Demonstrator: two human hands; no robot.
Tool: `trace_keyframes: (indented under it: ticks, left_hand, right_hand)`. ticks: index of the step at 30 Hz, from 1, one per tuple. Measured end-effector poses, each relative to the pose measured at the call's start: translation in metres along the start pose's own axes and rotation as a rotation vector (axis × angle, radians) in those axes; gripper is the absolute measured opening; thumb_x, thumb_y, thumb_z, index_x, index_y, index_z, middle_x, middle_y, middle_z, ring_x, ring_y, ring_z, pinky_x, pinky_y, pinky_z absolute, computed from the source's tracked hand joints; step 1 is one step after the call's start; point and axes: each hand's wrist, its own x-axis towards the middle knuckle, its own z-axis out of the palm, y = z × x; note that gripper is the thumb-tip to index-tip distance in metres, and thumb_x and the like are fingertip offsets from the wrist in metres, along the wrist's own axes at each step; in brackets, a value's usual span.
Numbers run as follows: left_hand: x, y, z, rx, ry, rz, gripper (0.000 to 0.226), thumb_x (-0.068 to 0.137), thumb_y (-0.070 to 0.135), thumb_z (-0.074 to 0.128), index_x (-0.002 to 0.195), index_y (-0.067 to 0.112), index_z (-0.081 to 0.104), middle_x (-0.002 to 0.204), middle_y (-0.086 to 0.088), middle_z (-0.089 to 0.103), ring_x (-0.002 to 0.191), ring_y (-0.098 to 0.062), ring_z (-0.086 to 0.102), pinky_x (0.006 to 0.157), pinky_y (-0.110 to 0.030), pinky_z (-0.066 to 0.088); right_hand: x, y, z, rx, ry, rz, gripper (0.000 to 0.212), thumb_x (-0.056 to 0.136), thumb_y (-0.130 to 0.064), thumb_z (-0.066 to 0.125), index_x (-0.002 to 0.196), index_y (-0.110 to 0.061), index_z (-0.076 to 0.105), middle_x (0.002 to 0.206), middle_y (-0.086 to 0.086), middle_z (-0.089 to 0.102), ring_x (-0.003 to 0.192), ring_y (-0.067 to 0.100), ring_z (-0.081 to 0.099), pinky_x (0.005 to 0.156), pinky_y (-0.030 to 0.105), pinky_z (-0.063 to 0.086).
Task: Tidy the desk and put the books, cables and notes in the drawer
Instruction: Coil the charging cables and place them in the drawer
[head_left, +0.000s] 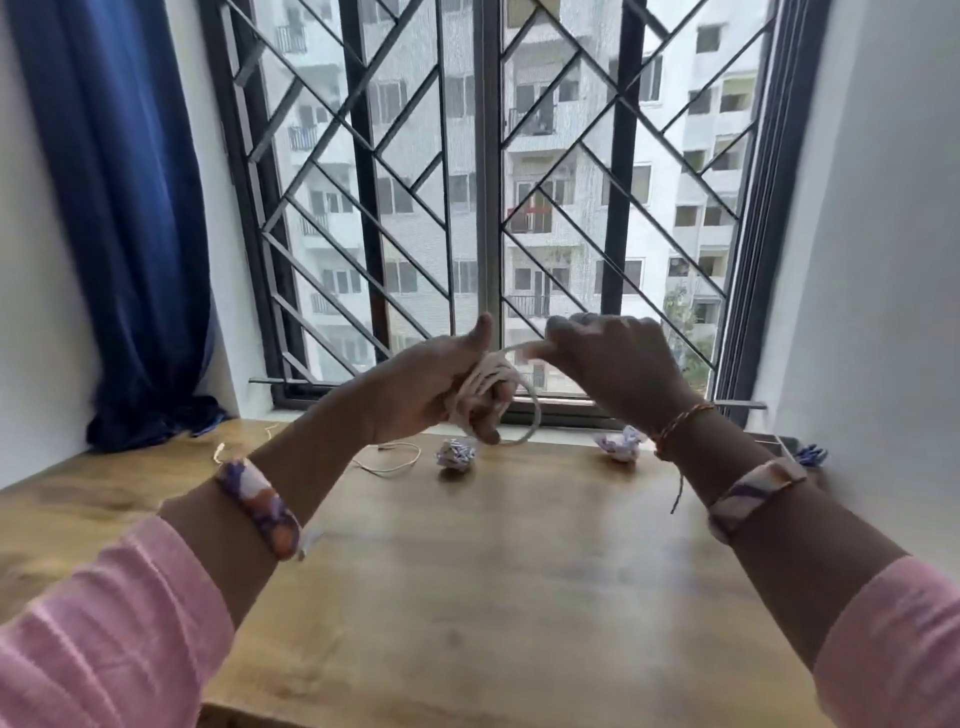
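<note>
Cable (485, 387) coiled around left hand (441, 387) fingers (488, 423), end pinched by right hand (618, 364).

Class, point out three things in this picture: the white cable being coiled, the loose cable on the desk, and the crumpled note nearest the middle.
white cable (488, 384), head view, coils around left-hand fingers.
loose cable (400, 465), head view, curved loop.
crumpled note (456, 453), head view, centre of ball.

Both hands raised above the far half of the wooden table (493, 571), in front of the barred window (488, 197). Left hand (431, 395) holds the coiled white cable (491, 387); right hand (618, 364), just right of it, pinches the free end. On the table behind: thin loose cable (395, 460) left, crumpled paper ball (455, 453) centre, second crumpled paper ball (621, 447) right. Blue curtain (130, 218) far left.
</note>
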Motion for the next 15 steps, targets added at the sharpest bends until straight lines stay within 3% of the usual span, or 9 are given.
trace_keyframes:
  ticks: [2, 5, 7, 9, 11, 13, 15]
  left_hand:
    - [0.002, 0.012, 0.015, -0.314, 0.011, 0.211, 0.044, 0.081, 0.041, 0.041, 0.063, 0.009, 0.064, 0.056, -0.006, 0.053, 0.046, -0.011, 0.056, 0.057, -0.027, 0.055]
    - [0.022, 0.022, 0.018, -0.682, 0.304, 0.443, 0.040, 0.095, 0.028, 0.041, 0.066, 0.007, 0.058, 0.051, -0.003, 0.056, 0.051, -0.013, 0.060, 0.064, -0.028, 0.057]
    - [0.035, 0.014, 0.011, -0.435, 0.566, 0.492, 0.041, 0.100, 0.022, 0.037, 0.065, 0.009, 0.055, 0.051, -0.001, 0.057, 0.054, -0.014, 0.058, 0.068, -0.029, 0.052]
    - [0.036, -0.003, 0.009, 0.202, 0.765, 0.474, 0.037, 0.099, 0.022, 0.040, 0.068, 0.012, 0.056, 0.056, 0.000, 0.060, 0.055, -0.010, 0.059, 0.063, -0.018, 0.047]
    - [0.033, -0.015, 0.010, 0.720, 0.809, 0.471, 0.035, 0.098, 0.024, 0.043, 0.071, 0.007, 0.059, 0.062, -0.004, 0.060, 0.056, -0.013, 0.056, 0.056, -0.016, 0.040]
    - [0.028, -0.015, 0.008, 0.775, 0.721, 0.413, 0.043, 0.098, 0.027, 0.041, 0.063, 0.006, 0.057, 0.059, -0.007, 0.054, 0.051, -0.014, 0.047, 0.053, -0.021, 0.036]
    - [0.023, -0.009, 0.004, 0.625, 0.511, 0.241, 0.052, 0.099, 0.032, 0.037, 0.054, 0.010, 0.051, 0.050, -0.005, 0.050, 0.045, -0.013, 0.045, 0.050, -0.023, 0.037]
  right_hand:
    - [-0.008, -0.010, 0.008, 0.062, -0.054, 0.034, 0.036, 0.095, -0.038, 0.037, 0.095, -0.011, 0.061, 0.058, 0.010, 0.064, 0.044, 0.031, 0.062, 0.040, 0.025, 0.036]
    - [-0.012, -0.043, 0.012, 0.284, -0.253, 0.104, 0.019, 0.098, -0.020, 0.038, 0.109, -0.009, 0.049, 0.077, 0.017, 0.066, 0.064, 0.038, 0.062, 0.050, 0.032, 0.036]
    - [-0.011, -0.055, 0.008, 0.373, -0.278, 0.107, 0.017, 0.098, -0.020, 0.039, 0.102, -0.010, 0.052, 0.084, 0.016, 0.065, 0.072, 0.037, 0.061, 0.055, 0.033, 0.039]
    - [-0.006, -0.058, 0.000, 0.411, -0.211, 0.072, 0.019, 0.095, -0.024, 0.047, 0.095, -0.011, 0.061, 0.082, 0.015, 0.066, 0.071, 0.036, 0.062, 0.058, 0.037, 0.047]
    - [-0.003, -0.056, -0.007, 0.477, -0.132, 0.057, 0.015, 0.089, -0.024, 0.055, 0.086, -0.015, 0.068, 0.073, 0.014, 0.068, 0.064, 0.035, 0.063, 0.057, 0.040, 0.050]
    - [-0.003, -0.053, -0.011, 0.524, -0.092, 0.089, 0.012, 0.084, -0.025, 0.061, 0.082, -0.019, 0.071, 0.067, 0.009, 0.069, 0.060, 0.031, 0.063, 0.056, 0.038, 0.051]
    - [-0.005, -0.049, -0.014, 0.574, -0.081, 0.175, 0.013, 0.079, -0.032, 0.065, 0.083, -0.023, 0.074, 0.070, 0.000, 0.071, 0.062, 0.020, 0.066, 0.059, 0.035, 0.053]
